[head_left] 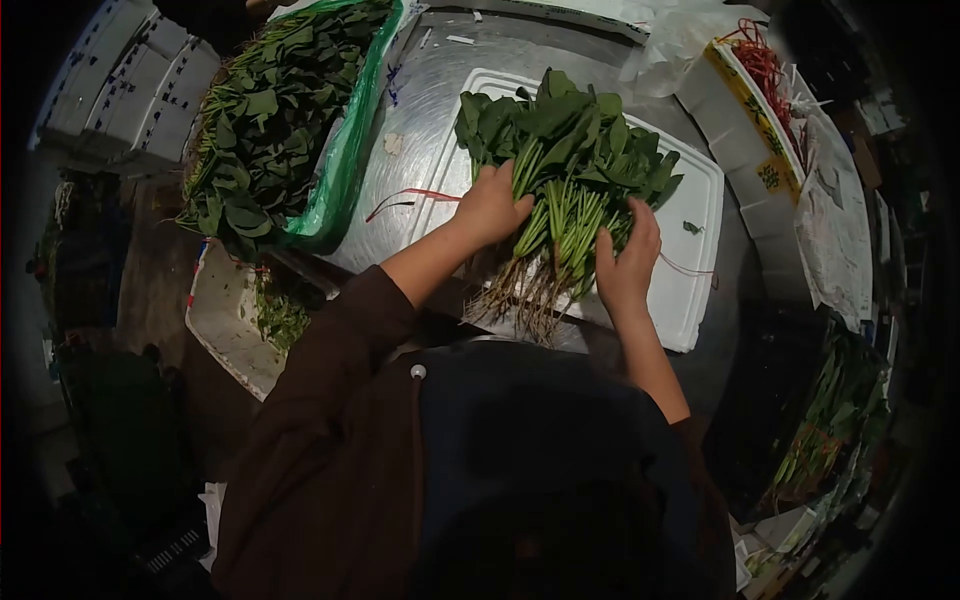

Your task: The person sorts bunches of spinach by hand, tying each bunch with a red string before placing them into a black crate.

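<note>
A bunch of leafy greens (pixel 570 140), with pale green stems and thin brown roots, lies on a white foam lid (pixel 690 290). Its leaves point away from me, the roots toward me. On its left side, my left hand (pixel 495 205) is closed around some stems, thumb on top and fingertips partly hidden by leaves. At the right side rests my right hand (pixel 630 260), fingers stretched out against the leaves and thumb apart. A red tie (pixel 420 193) sticks out from under the bunch on the left, and a thin reddish strand (pixel 690 270) shows on the right.
More greens (pixel 270 110) fill a container lined with green plastic (pixel 345 185) at left. Below it stands a white box (pixel 225 320) with leaf scraps. A foam box (pixel 740 150) with red ties (pixel 760 60) is at right. All around the lid is a metal table (pixel 440 60).
</note>
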Action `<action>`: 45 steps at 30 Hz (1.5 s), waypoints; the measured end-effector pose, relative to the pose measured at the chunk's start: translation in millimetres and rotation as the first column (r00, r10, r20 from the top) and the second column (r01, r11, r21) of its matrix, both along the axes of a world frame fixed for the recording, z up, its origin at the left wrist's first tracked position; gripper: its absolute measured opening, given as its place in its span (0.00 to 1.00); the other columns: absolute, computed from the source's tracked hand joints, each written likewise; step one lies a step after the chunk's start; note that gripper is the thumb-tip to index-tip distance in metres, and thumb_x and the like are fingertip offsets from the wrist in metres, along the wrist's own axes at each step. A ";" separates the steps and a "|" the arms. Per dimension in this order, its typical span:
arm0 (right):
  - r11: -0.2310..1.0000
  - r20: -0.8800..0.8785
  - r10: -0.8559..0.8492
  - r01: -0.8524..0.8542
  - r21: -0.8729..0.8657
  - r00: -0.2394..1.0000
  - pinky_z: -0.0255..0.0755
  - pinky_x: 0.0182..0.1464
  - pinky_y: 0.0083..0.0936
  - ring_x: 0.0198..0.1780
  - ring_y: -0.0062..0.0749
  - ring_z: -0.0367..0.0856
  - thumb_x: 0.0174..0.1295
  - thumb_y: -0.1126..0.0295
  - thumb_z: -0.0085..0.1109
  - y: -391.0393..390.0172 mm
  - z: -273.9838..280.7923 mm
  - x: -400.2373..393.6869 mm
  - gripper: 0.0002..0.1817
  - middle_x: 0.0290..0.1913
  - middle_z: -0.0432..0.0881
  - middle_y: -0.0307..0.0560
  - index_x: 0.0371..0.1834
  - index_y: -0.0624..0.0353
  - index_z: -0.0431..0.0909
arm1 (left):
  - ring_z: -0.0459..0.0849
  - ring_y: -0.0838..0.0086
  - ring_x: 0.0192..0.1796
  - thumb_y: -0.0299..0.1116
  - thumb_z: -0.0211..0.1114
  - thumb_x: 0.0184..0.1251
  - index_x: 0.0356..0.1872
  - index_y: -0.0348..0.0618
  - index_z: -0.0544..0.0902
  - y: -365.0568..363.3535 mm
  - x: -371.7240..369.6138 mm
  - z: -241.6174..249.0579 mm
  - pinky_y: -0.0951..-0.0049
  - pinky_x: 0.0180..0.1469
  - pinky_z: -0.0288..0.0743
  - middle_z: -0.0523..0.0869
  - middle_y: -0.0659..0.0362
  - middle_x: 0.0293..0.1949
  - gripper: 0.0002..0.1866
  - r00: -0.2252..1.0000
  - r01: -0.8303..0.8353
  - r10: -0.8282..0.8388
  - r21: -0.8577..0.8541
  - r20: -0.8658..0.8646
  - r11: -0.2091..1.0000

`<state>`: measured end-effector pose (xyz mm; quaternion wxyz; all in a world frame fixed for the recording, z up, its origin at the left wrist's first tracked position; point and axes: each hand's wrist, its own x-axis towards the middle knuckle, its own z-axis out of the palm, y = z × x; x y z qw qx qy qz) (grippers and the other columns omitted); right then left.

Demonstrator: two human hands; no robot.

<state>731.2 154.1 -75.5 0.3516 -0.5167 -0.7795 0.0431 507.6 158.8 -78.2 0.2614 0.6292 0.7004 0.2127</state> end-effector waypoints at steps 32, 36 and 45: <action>0.854 0.394 0.519 -0.476 -0.209 0.759 0.42 0.72 0.45 0.70 0.43 0.57 0.67 0.58 0.43 51.0 -16.9 -115.4 0.17 0.63 0.70 0.41 0.53 0.46 0.77 | 0.82 0.71 0.34 0.39 0.63 0.59 0.38 0.37 0.81 -115.6 -271.2 67.0 0.72 0.40 0.74 0.85 0.57 0.33 0.14 0.555 -0.828 0.636 0.430 0.536 0.360; 0.863 0.410 0.505 -0.464 -0.203 0.760 0.42 0.71 0.45 0.70 0.43 0.57 0.66 0.58 0.44 50.5 -18.1 -117.9 0.16 0.62 0.71 0.41 0.52 0.46 0.78 | 0.78 0.59 0.53 0.47 0.65 0.57 0.51 0.38 0.77 -175.9 -414.5 43.6 0.62 0.54 0.71 0.78 0.46 0.52 0.26 0.023 -0.983 0.866 0.171 0.499 -0.072; 0.883 0.478 0.464 -0.433 -0.181 0.746 0.44 0.70 0.48 0.68 0.45 0.61 0.66 0.58 0.45 50.3 -20.7 -120.8 0.16 0.60 0.73 0.42 0.50 0.48 0.78 | 0.66 0.50 0.66 0.55 0.66 0.56 0.65 0.29 0.62 -216.9 -560.6 -21.0 0.56 0.62 0.65 0.66 0.43 0.65 0.45 -0.259 -0.962 0.817 -0.217 0.515 -0.169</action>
